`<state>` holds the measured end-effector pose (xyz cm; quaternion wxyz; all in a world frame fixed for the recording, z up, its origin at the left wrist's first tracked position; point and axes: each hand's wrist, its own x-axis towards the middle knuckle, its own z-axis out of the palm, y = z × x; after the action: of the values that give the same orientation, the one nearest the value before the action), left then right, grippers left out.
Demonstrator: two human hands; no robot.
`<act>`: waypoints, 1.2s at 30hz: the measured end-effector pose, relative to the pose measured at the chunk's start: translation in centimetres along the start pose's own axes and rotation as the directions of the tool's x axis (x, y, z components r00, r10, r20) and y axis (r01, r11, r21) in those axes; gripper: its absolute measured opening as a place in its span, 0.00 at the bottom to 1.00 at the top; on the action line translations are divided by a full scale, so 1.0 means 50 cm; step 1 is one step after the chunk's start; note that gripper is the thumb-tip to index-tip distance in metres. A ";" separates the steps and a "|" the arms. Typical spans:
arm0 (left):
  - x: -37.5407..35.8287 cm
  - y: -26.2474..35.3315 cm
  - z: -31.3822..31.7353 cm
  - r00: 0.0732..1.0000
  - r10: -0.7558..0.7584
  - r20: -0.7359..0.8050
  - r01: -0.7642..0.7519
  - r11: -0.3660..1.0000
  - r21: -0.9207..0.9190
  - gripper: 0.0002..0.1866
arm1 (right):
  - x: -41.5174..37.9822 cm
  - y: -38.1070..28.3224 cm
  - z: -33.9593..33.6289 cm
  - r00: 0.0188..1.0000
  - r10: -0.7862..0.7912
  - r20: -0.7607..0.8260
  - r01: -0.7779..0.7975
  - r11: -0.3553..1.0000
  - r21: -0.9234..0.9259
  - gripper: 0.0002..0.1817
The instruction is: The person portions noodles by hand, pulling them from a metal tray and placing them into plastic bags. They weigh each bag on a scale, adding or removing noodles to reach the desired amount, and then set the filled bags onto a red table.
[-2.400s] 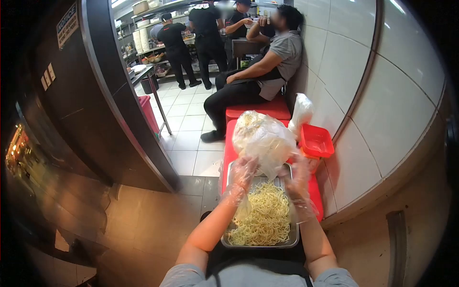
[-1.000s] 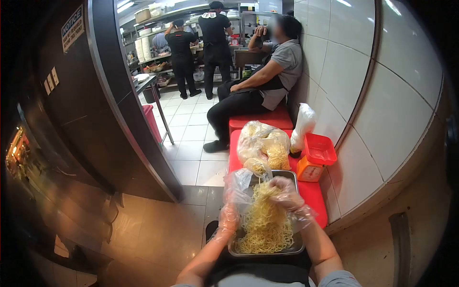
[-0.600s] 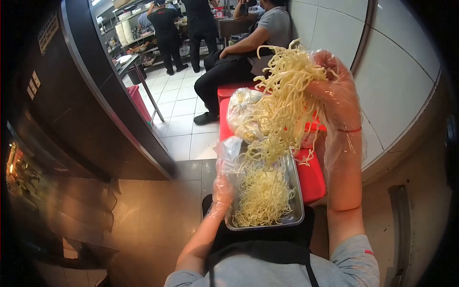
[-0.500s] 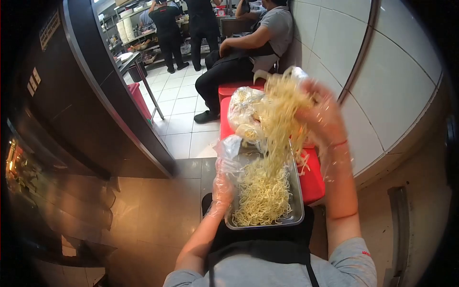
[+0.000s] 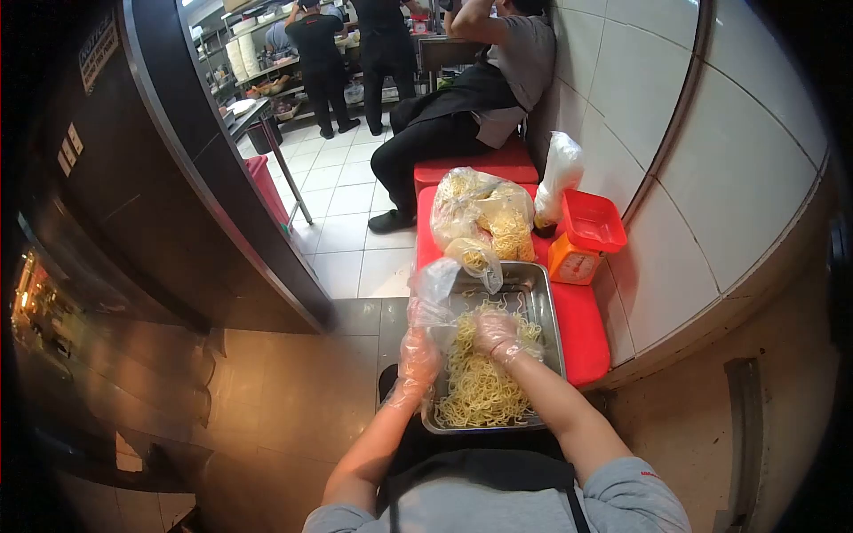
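Note:
A metal tray [image 5: 555, 355] holds a loose heap of pale yellow noodles [image 5: 480, 391]. My right hand [image 5: 498, 332], in a clear plastic glove, is down in the noodles near the tray's middle, with its fingers curled into them and partly hidden. At the tray's left side, my gloved left hand [image 5: 418, 357] is closed around the lower part of a clear plastic bag [image 5: 435, 282], which stands up above it. Just beyond the tray's far edge lies a small tied bag of noodles [image 5: 475, 258].
Larger bags of noodles [image 5: 484, 213] rest on the red stool [image 5: 582, 342]. An orange scale [image 5: 573, 264] with a red pan [image 5: 593, 220] stands by the tiled wall, beside a roll of plastic bags [image 5: 560, 169]. A person [image 5: 498, 80] sits behind; others stand farther back.
My right hand has come down from above the tray, where it held up a hanging bunch of noodles, into the heap. My left hand stays by the tray with the bag.

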<state>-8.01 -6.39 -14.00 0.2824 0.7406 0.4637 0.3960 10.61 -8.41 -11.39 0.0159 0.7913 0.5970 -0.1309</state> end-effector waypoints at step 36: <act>0.077 0.195 -0.008 0.710 0.451 0.541 -0.518 0.855 -0.033 0.41 | 0.041 0.034 0.050 0.994 0.100 0.049 0.033 -0.682 0.731 0.19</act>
<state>-2.84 -6.86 -4.87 0.2397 0.9313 0.1797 0.2070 12.26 -7.39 -14.50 -0.7348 0.3587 0.0843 -0.5695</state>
